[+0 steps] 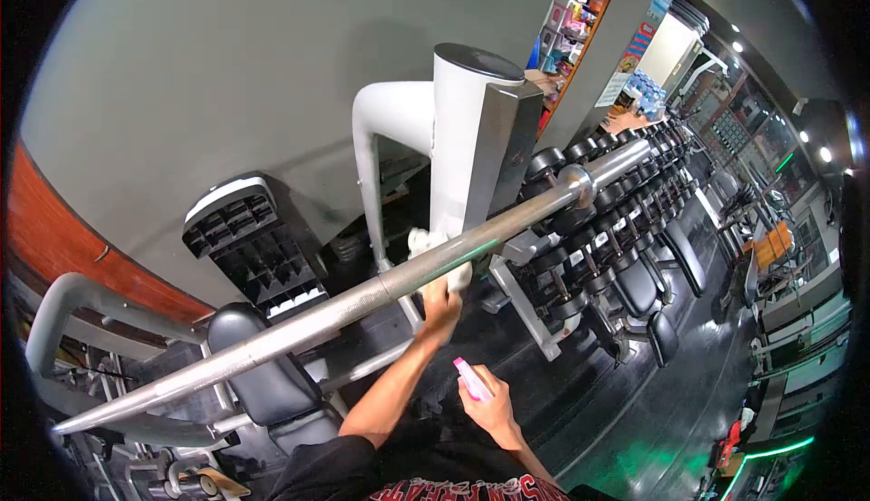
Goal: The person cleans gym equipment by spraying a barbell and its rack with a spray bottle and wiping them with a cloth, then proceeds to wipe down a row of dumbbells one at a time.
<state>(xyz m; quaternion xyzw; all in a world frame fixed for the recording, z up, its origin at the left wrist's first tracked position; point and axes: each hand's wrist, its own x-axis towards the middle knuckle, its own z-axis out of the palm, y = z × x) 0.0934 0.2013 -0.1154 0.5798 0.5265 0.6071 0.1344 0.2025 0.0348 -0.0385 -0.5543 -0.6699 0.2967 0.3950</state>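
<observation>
A long steel barbell (335,309) runs diagonally across the view, from the lower left up to its thick sleeve end at the upper right. My left hand (441,306) reaches up under the bar and is closed on a white cloth (460,276). The cloth shows on both sides of the bar, right against it, and the bar hides part of the fingers. Lower and to the right, my right hand (492,408) is wrapped round a pink and white spray bottle (473,381), apart from the bar. Most of the bottle is hidden by the hand.
A white machine post (458,139) with a dark cap stands behind the bar. Dumbbell racks (589,261) line the right side. A black padded seat (263,365) is below the bar at left. A dark compartment holder (249,238) stands by the grey wall.
</observation>
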